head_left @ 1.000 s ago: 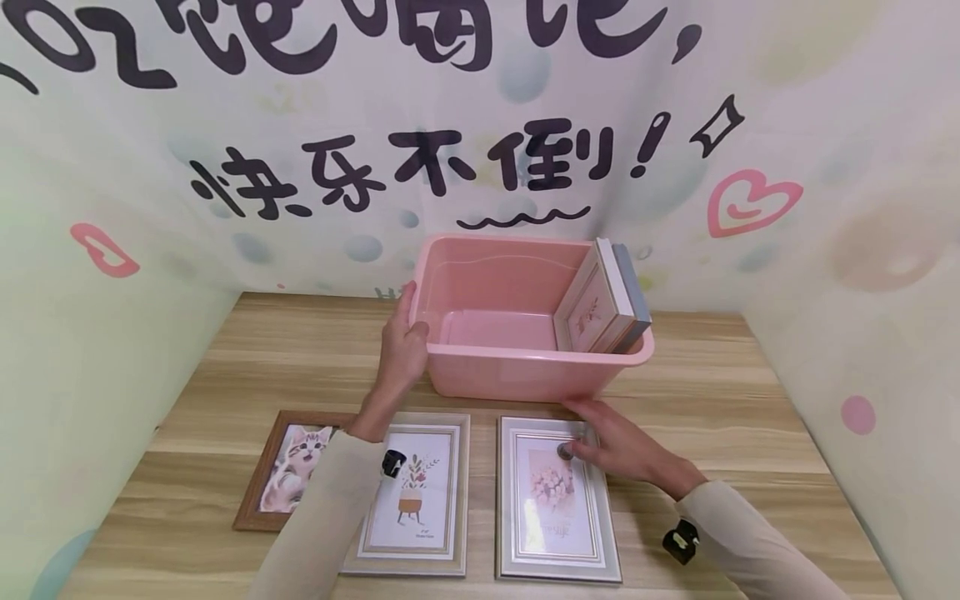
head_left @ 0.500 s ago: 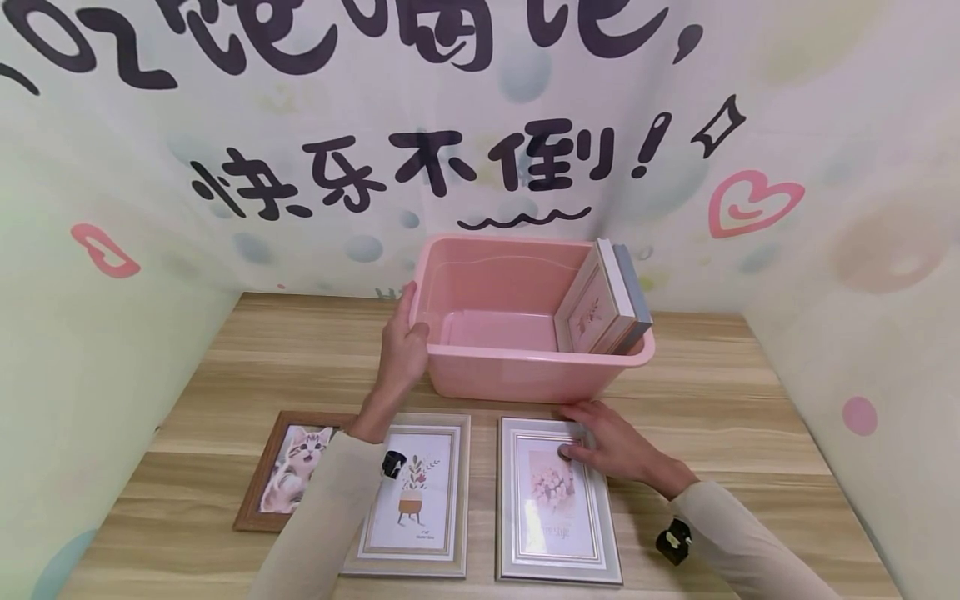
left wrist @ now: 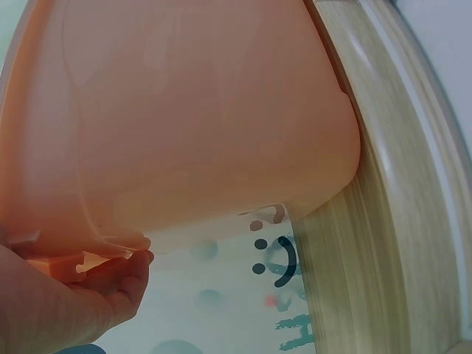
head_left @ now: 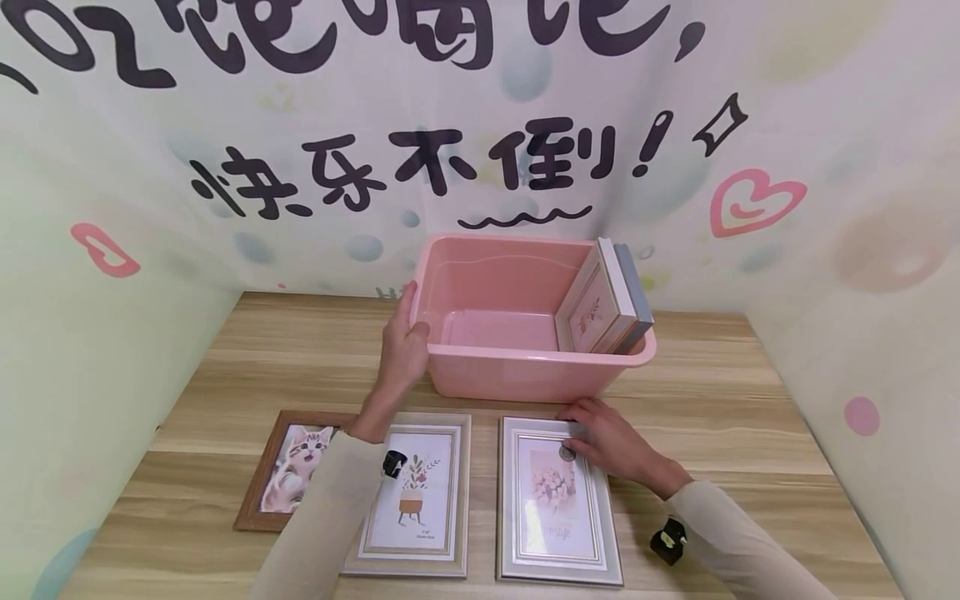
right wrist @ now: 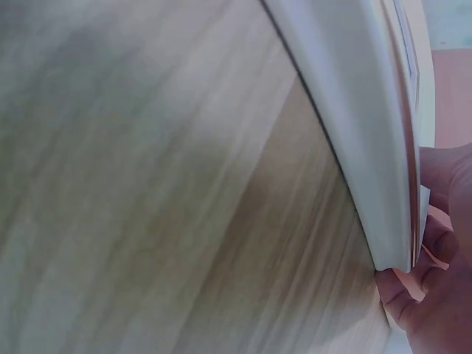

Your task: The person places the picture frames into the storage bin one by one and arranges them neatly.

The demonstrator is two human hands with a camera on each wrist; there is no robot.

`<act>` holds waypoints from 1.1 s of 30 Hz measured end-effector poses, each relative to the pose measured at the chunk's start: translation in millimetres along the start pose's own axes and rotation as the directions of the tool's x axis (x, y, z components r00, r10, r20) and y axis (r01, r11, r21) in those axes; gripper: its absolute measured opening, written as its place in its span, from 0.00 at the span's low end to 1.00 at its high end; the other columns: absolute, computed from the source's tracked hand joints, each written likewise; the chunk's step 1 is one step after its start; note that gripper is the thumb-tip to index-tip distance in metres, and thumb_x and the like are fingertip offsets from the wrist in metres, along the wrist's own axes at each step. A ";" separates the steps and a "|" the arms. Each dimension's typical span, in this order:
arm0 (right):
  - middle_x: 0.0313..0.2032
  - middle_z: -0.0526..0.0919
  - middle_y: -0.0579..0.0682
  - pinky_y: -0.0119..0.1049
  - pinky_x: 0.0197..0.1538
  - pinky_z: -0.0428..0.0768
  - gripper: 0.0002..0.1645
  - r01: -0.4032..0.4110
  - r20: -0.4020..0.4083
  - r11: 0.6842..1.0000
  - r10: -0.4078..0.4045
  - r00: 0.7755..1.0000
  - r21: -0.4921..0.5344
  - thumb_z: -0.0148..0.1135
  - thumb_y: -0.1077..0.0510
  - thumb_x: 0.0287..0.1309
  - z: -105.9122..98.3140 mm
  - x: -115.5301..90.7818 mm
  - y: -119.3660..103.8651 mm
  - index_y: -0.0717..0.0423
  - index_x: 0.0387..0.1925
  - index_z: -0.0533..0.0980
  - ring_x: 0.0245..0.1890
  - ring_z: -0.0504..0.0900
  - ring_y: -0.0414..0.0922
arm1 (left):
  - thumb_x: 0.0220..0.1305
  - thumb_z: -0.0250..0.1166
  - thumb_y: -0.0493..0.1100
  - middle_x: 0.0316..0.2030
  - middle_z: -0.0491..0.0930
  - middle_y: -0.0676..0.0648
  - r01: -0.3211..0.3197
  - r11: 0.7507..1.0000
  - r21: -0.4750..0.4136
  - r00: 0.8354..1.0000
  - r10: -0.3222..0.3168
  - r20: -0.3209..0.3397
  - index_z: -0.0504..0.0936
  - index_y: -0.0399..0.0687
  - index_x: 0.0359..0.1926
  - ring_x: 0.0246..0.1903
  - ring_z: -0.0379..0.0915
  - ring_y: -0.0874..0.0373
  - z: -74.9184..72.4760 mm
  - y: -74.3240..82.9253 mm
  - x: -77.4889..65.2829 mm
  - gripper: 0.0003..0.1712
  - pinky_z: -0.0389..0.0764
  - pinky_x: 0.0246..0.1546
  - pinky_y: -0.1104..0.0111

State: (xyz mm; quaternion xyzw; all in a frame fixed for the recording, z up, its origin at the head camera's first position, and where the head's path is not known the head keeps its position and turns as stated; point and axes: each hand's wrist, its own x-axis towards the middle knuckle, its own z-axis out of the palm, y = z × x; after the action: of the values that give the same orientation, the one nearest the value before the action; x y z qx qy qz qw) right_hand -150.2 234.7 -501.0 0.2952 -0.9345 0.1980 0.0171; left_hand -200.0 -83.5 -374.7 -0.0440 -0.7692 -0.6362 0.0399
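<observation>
A pink plastic bin (head_left: pixel 517 377) stands on the table, and two picture frames (head_left: pixel 596 308) lean upright inside its right end. My left hand (head_left: pixel 402 354) grips the left rim of the bin; in the left wrist view, fingers (left wrist: pixel 129 284) curl under that rim. A silver-white picture frame (head_left: pixel 551 558) with a pink flower print lies flat in front of the bin. My right hand (head_left: pixel 618 442) holds its far right corner, thumb over the face and fingers at the far edge. In the right wrist view, the hand (right wrist: pixel 442 287) wraps the end of the frame (right wrist: pixel 354 125).
Left of the silver-white frame lies a champagne-coloured picture frame (head_left: pixel 461 500) with a potted plant print. Farther left is a brown picture frame (head_left: pixel 258 492) with a kitten picture, partly hidden by my left sleeve (head_left: pixel 318 517). A printed wall sheet (head_left: pixel 337 250) stands behind the bin.
My right hand has shifted slightly left, its fingers drawing in around the far right corner of the silver-white frame. The left hand and the bin stay put.
</observation>
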 end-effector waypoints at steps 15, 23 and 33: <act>0.39 0.83 0.41 0.40 0.45 0.80 0.15 -0.018 0.046 0.994 0.013 0.999 0.109 0.71 0.57 0.56 -21.6 4.2 -0.4 0.50 0.45 0.79 0.38 0.78 0.38 | 0.68 0.38 0.26 0.77 0.46 0.39 -0.013 1.000 -0.009 1.000 0.013 0.000 0.43 0.39 0.78 0.73 0.51 0.40 0.6 -15.0 8.0 0.38 0.61 0.70 0.50; 0.42 0.84 0.44 0.41 0.49 0.81 0.18 -0.044 0.117 0.966 0.014 0.993 0.256 0.73 0.58 0.53 -38.4 11.5 -2.9 0.52 0.46 0.80 0.41 0.79 0.39 | 0.70 0.39 0.29 0.77 0.49 0.43 -0.064 0.998 -0.018 0.998 0.064 -0.012 0.45 0.43 0.79 0.71 0.55 0.43 1.5 -34.5 14.3 0.37 0.62 0.70 0.50; 0.47 0.84 0.46 0.35 0.50 0.79 0.24 -0.088 0.242 0.929 -0.001 0.970 0.360 0.73 0.55 0.54 -62.7 14.8 -9.2 0.56 0.53 0.80 0.43 0.77 0.39 | 0.68 0.40 0.29 0.77 0.50 0.42 -0.062 0.998 0.003 0.998 0.062 -0.028 0.47 0.43 0.78 0.71 0.55 0.44 1.8 -34.1 14.2 0.38 0.62 0.70 0.50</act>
State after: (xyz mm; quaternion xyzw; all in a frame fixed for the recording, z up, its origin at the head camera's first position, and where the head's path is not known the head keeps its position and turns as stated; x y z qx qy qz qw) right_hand -162.6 243.6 -437.7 0.2938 -0.8824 0.3332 -0.1551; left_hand -218.1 -87.8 -406.5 -0.0590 -0.7676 -0.6343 0.0705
